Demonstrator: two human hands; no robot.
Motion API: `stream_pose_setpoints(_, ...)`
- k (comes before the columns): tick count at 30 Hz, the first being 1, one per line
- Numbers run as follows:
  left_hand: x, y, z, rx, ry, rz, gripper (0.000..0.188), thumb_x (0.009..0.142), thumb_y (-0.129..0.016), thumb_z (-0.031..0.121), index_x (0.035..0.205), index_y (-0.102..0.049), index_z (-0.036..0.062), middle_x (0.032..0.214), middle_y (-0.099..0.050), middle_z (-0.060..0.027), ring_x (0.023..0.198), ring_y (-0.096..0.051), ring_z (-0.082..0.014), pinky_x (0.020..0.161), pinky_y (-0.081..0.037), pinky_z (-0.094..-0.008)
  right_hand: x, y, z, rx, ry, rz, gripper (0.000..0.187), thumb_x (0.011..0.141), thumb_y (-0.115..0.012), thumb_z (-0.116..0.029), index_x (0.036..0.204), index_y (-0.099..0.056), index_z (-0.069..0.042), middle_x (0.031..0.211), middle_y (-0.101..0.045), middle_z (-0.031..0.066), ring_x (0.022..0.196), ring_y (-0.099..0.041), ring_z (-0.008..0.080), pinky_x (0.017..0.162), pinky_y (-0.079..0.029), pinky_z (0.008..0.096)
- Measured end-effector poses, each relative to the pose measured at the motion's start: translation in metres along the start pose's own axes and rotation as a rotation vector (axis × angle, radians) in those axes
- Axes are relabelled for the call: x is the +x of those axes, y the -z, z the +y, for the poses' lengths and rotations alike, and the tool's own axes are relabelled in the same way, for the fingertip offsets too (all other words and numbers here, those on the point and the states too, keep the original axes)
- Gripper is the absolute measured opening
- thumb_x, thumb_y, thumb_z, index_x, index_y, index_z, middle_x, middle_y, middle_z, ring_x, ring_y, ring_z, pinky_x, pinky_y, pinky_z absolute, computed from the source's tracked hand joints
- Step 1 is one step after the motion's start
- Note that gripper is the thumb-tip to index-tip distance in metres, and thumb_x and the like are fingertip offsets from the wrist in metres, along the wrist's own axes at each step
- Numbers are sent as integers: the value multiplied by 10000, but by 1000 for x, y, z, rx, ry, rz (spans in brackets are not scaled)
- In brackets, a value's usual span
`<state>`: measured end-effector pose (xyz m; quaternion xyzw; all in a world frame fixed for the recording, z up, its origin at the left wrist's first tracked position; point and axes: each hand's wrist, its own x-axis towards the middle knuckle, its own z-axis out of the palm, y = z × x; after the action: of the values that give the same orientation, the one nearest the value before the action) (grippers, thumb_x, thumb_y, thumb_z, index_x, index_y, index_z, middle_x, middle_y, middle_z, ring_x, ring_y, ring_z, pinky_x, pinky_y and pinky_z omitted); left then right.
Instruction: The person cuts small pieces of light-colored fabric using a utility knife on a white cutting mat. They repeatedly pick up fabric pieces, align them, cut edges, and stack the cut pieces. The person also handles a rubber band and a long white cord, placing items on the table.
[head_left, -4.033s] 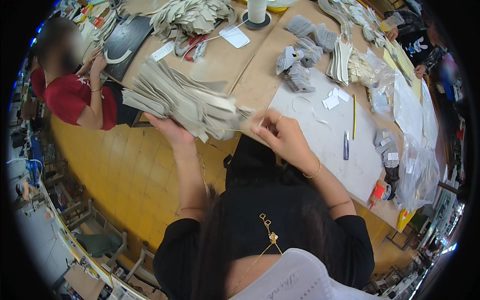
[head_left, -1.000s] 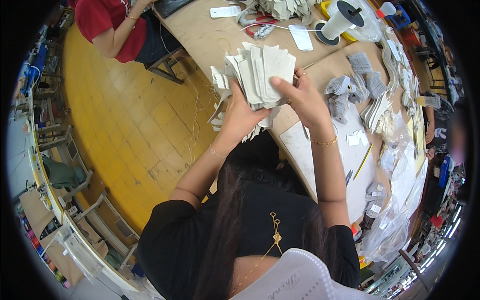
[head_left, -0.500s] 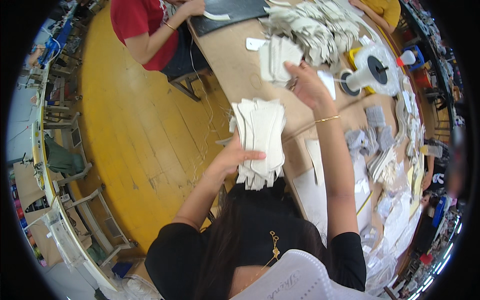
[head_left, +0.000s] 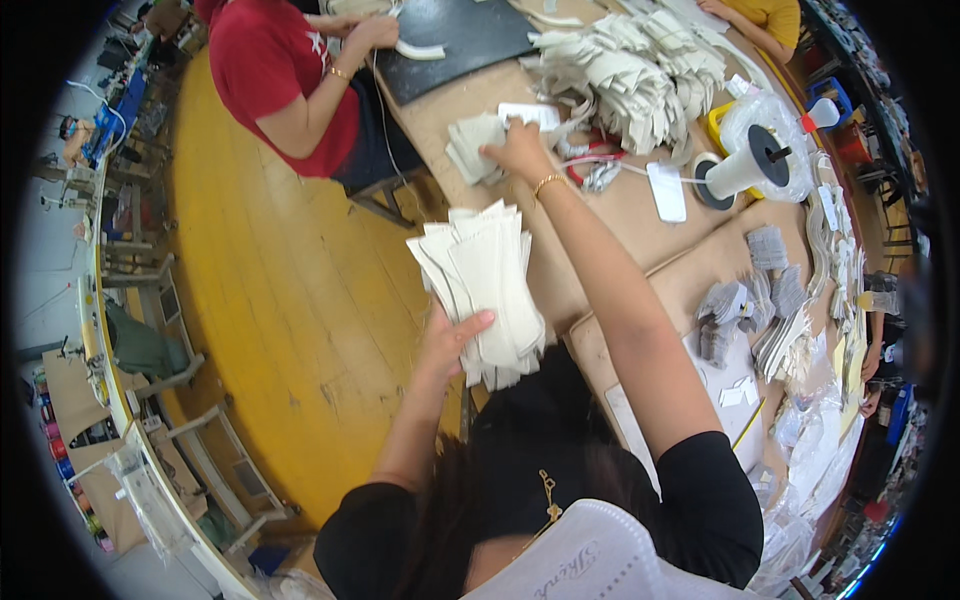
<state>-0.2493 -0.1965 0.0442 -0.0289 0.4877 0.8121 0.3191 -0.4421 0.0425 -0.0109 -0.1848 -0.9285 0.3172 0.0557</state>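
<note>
My left hand is wrapped around a thick stack of cream cut fabric pieces, its thumb lying across the top piece. The stack is slightly fanned at its upper end and is held up in front of me, off the table. Farther away, my right hand grips the right side of a smaller stack of pale fabric pieces, low over the table's left edge. A white card lies just beyond the right hand. Whether the small stack rests on the table I cannot tell.
A large heap of cream fabric strips covers the far table. Red-handled scissors, a white thread cone and grey bundles lie rightward. A person in red works at a black mat.
My right hand has moved left and slightly nearer with the small stack, toward the table's left edge. My left hand and its stack have shifted a little left, the stack tilting leftward.
</note>
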Motion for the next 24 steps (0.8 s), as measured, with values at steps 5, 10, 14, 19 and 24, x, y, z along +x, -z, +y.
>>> stream_pose_setpoints(5, -6, -5, -2, 127, -144, -59, 928, 778, -823, 84, 1499, -250, -24, 1423, -465, -160, 1302, -487, -263, 1085, -417, -384, -37, 63, -4, 468, 115, -65, 640, 882, -741, -426, 1314, -551, 6, 1067, -657, 134, 960, -651, 232, 871, -516, 335)
stream_pose_setpoints(10, -13, -16, 7, 215, -208, -144, 897, 766, -836, 86, 1472, -295, -31, 1378, -506, -140, 1266, -514, -236, 1070, -423, -373, -146, 152, -3, 981, 123, -304, 615, 884, -729, -482, 1310, -539, -80, 1101, -560, 35, 981, -555, 135, 839, -472, 289)
stream_pose_setpoints(14, -22, -28, 3, 303, -246, -185, 798, 783, -836, 110, 1419, -374, -31, 1347, -527, -129, 1233, -534, -217, 1048, -438, -373, -212, 195, -15, 577, 492, -151, 910, 632, -908, -499, 1339, -495, -104, 1239, -467, 78, 1098, -506, 208, 893, -466, 346)
stream_pose_setpoints(19, -41, -37, -4, 662, -379, -267, 548, 806, -812, 107, 1277, -552, 1, 1181, -647, -100, 1088, -620, -170, 931, -500, -338, -260, 234, -39, 229, 618, -27, 898, 562, -924, -401, 1336, -548, -145, 1233, -517, 109, 1158, -483, 316, 977, -437, 425)
stream_pose_setpoints(24, -64, -43, 1, 924, -592, -328, 430, 778, -823, 81, 1150, -619, 13, 1118, -709, -109, 952, -674, -167, 816, -536, -303, -294, 248, -38, -21, 722, 3, 707, 569, -898, -251, 1221, -634, -168, 1247, -549, 78, 1109, -530, 322, 946, -451, 438)
